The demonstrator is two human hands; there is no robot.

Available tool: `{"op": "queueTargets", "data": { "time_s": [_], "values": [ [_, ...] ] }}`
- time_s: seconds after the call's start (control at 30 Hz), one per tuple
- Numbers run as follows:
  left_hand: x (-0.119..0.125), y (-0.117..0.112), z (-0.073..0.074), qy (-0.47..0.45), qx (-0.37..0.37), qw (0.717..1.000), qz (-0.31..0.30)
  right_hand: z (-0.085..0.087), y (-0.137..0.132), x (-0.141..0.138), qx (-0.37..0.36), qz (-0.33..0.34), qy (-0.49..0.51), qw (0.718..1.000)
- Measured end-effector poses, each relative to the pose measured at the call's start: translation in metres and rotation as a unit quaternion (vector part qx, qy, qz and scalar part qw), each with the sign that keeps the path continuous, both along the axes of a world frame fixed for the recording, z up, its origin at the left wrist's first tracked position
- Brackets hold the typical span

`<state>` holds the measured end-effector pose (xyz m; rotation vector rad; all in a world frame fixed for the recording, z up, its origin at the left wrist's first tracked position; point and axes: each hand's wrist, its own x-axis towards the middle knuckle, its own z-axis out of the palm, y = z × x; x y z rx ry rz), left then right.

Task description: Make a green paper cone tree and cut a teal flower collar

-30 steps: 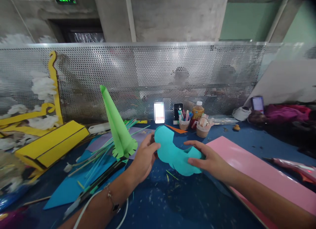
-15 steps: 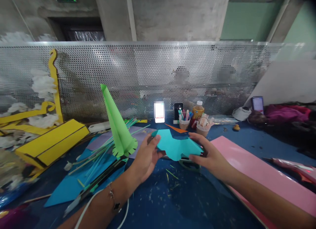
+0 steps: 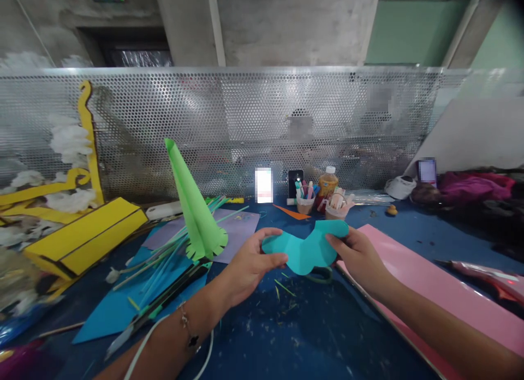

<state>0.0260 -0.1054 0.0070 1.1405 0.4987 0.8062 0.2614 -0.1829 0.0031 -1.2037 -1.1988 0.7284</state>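
Note:
A turquoise paper cutout (image 3: 305,252) with wavy, scalloped edges is held up between both hands, above the blue table. My left hand (image 3: 256,262) pinches its left end between thumb and fingers. At the other end, my right hand (image 3: 360,251) grips the upper right part, thumb on the near face. Behind and below the paper, the handle loops of a pair of scissors (image 3: 321,275) show in part; the rest is hidden. Just left of my left hand a green paper cone (image 3: 194,216) with a notched base stands tilted.
Pink sheets (image 3: 442,292) lie at the right near a glue gun (image 3: 483,273). Blue paper (image 3: 110,309), thin strips and a box cutter are at left, beside a yellow box (image 3: 85,232). A lit phone (image 3: 264,184), pen cups (image 3: 305,204) and a bottle (image 3: 328,183) stand at the back.
The turquoise paper has turned: its right end is raised and its left end lowered. My right hand's grip has shifted, with the thumb now on the paper's front.

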Motion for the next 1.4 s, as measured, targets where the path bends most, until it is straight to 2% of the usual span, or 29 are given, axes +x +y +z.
{"op": "queueTargets", "data": {
  "time_s": [0.1, 0.2, 0.33, 0.5, 0.63, 0.77, 0.9, 0.97, 1.1, 1.2, 1.3, 1.4],
  "values": [
    [0.0, -0.001, 0.001, -0.004, -0.009, 1.0, 0.001, -0.002, 0.001, 0.003, 0.033, -0.022, -0.046, 0.998],
    [0.0, -0.001, 0.003, 0.0, -0.016, 1.0, 0.013, 0.001, -0.002, 0.001, 0.044, -0.043, -0.051, 0.997],
    [-0.001, -0.003, 0.002, 0.002, -0.019, 0.999, -0.027, 0.005, -0.006, -0.008, 0.05, -0.011, -0.042, 0.998],
    [0.002, -0.012, 0.002, 0.026, 0.029, 0.997, -0.062, 0.005, -0.009, -0.015, 0.018, 0.003, -0.025, 1.0],
    [0.007, -0.017, 0.004, 0.035, 0.072, 0.995, -0.065, 0.007, -0.012, -0.019, 0.017, 0.059, -0.039, 0.997],
    [0.01, -0.017, 0.001, 0.059, 0.147, 0.985, -0.072, 0.009, -0.02, -0.025, 0.034, 0.115, -0.078, 0.99],
    [0.011, -0.014, -0.008, 0.107, 0.186, 0.977, -0.01, 0.007, -0.028, -0.023, 0.04, 0.226, -0.06, 0.972],
    [0.012, -0.013, -0.012, 0.106, 0.192, 0.975, 0.023, 0.005, -0.03, -0.02, 0.037, 0.257, -0.058, 0.964],
    [0.014, -0.015, -0.021, 0.071, 0.16, 0.984, 0.039, 0.003, -0.028, -0.022, 0.006, 0.227, -0.066, 0.972],
    [0.015, -0.02, -0.023, 0.108, 0.174, 0.979, 0.021, 0.0, -0.022, -0.028, -0.027, 0.197, -0.073, 0.977],
    [0.013, -0.027, -0.018, 0.157, 0.234, 0.959, 0.0, -0.002, -0.018, -0.03, -0.055, 0.192, -0.103, 0.974],
    [0.01, -0.031, -0.008, 0.156, 0.265, 0.951, -0.034, -0.002, -0.015, -0.026, -0.068, 0.188, -0.112, 0.973]
  ]
}}
